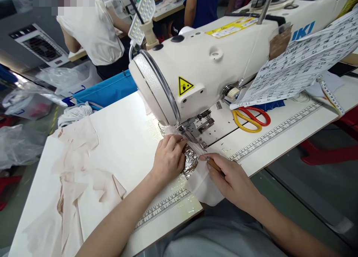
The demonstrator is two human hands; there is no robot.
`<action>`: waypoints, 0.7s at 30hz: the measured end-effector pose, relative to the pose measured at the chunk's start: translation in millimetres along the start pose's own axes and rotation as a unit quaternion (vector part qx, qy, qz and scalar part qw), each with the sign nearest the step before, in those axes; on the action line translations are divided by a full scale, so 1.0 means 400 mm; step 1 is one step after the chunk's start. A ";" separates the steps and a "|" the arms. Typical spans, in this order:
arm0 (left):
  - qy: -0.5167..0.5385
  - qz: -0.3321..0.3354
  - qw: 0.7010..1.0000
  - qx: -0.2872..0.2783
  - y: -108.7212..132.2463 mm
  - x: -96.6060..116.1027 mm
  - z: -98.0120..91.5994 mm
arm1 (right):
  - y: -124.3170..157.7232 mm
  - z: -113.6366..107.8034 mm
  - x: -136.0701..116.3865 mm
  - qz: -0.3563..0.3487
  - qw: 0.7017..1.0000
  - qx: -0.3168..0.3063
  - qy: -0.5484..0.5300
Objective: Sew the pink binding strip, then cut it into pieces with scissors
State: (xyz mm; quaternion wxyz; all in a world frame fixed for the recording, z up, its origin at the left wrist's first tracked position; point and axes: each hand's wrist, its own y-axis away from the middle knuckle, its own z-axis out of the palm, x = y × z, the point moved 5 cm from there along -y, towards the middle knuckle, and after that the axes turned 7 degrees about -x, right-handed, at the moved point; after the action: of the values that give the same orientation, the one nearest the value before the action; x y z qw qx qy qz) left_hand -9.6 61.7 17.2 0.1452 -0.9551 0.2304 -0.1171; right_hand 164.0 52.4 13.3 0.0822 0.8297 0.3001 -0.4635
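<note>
L hand (169, 156) palm-down, fingers (171, 140) bent, R hand (231, 176) curled, forearms (120, 216) fwd (both bare)

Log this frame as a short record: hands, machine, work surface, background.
left hand: fingers curled at the pale fabric, by the presser area; left hand, pale fabric
right hand: right hand grips a thin tool with a brown handle, tip toward the needle area
machine: white sewing machine, yellow warning triangle on its head
table, left: loose pale pieces
table, right: scissors with yellow and red handles, beside a printed sheet
background: person in a white top; another in blue
</note>
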 end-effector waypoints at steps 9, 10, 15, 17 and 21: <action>-0.046 -0.016 0.998 -0.033 -0.007 0.001 0.013 | -0.009 0.004 0.003 -0.006 1.000 0.006 0.029; -0.053 -0.021 0.998 -0.033 -0.007 -0.001 0.015 | -0.011 0.006 0.004 -0.009 0.999 0.007 0.036; -0.063 -0.041 0.996 -0.049 -0.009 -0.008 0.024 | -0.011 0.012 -0.007 -0.045 0.997 0.018 0.062; -0.060 -0.051 0.995 -0.054 -0.008 -0.013 0.027 | -0.006 0.012 -0.028 -0.074 0.995 0.020 0.061; -0.061 -0.067 0.993 -0.071 -0.020 -0.016 0.027 | 0.010 0.009 -0.097 -0.152 0.987 0.021 0.047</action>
State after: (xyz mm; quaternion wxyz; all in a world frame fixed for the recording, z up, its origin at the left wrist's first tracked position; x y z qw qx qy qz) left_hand -8.6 73.8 8.6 0.0825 -0.9816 0.1645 -0.0511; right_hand 148.3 31.4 42.6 -0.0212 0.7966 0.4164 -0.4377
